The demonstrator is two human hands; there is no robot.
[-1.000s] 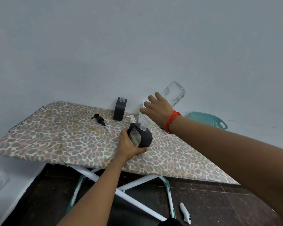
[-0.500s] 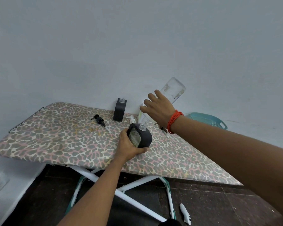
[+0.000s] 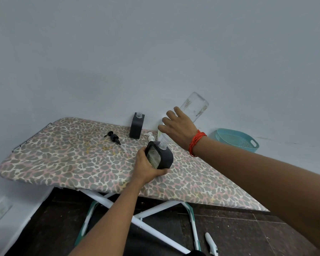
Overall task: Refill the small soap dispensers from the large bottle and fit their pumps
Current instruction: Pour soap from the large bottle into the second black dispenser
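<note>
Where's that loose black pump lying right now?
In the head view, the black pump lies on the ironing board, just left of the upright dark dispenser standing at its back edge.

A person's left grip (image 3: 146, 169) holds a dark small dispenser (image 3: 166, 159) tilted on a leopard-print surface (image 3: 63, 159), while the right grip (image 3: 177, 128) tips a clear large bottle (image 3: 194, 108) neck-down onto its opening. A second dispenser (image 3: 136, 126) stands open-topped by the wall, with a black pump (image 3: 114, 138) lying to its left.
</note>
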